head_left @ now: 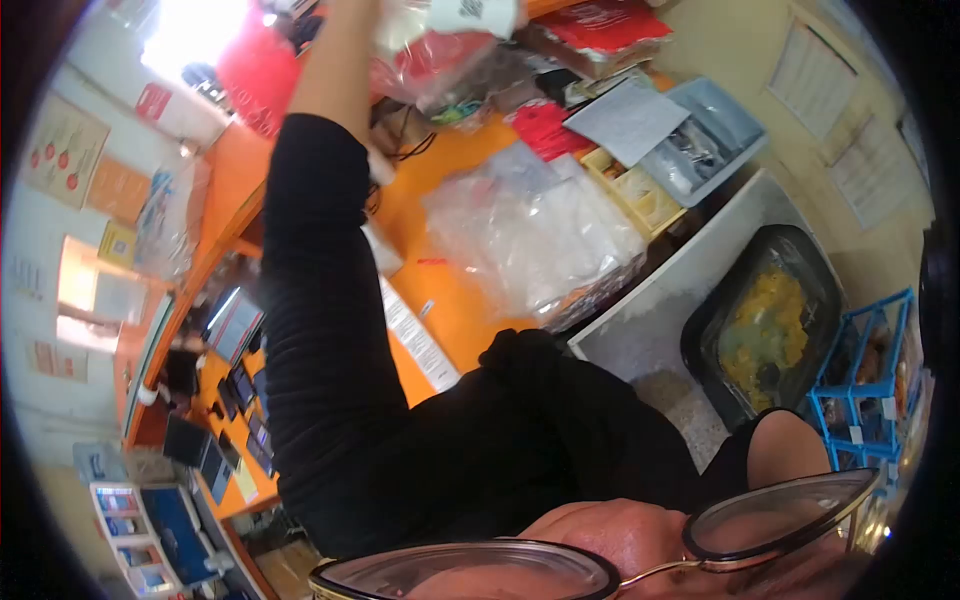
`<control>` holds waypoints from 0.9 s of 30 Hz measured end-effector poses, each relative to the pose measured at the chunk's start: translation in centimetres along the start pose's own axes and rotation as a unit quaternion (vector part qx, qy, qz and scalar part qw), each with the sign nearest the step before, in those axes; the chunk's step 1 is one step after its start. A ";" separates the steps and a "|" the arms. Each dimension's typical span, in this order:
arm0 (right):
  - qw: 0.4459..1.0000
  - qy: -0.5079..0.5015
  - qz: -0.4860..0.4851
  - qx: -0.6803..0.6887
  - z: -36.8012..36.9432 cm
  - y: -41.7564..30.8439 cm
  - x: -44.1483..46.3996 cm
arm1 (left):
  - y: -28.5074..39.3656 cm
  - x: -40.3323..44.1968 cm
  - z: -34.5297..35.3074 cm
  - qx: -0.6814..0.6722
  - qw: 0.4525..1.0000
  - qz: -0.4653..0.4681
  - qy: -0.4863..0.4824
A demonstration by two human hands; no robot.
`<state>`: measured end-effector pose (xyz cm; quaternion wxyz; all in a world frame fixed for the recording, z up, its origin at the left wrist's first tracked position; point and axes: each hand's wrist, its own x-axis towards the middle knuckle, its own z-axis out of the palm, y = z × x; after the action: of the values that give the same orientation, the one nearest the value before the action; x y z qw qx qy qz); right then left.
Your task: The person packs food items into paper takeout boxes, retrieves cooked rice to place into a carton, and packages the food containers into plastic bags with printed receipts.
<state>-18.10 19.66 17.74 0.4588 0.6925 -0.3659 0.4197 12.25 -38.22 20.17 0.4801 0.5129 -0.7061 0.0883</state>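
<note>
My left arm, in a black sleeve with bare forearm, reaches up past the top edge, and my left hand is out of the frame. Beside the forearm are clear plastic packages [435,65] with red contents, one bearing a white label with a printed code [473,14]. My right arm is bent at the lower right with bare skin showing, and my right hand is not seen. Clear plastic bags [545,235] lie in a pile on the orange desk [455,315]. A long white printed strip [418,335] lies near my left sleeve.
A grey-blue tray [745,125] and a yellow tray [650,205] stand at the back right. Below them is a dark tub [708,350] with yellow contents. A blue rack [860,370] stands far right. Left are a laptop [195,450], phones and orange shelving. Glasses cross the bottom edge.
</note>
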 end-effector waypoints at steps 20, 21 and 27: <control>0.967 -0.037 -0.021 -0.250 -0.3 -7.1 4.4 | -13.1 10.3 14.7 0.041 0.993 -0.080 -0.078; 0.964 -0.033 -0.028 -0.264 -0.8 -7.3 4.6 | -11.6 8.8 14.4 -0.052 0.992 -0.094 -0.068; 0.975 -0.019 -0.045 -0.219 -5.6 -9.3 3.3 | 3.4 -8.9 6.4 -0.453 0.840 -0.072 -0.291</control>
<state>-9.95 27.42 18.95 0.6103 0.5988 -0.4261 0.2955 5.82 -34.96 11.23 0.4361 0.2896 -0.7359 -0.4294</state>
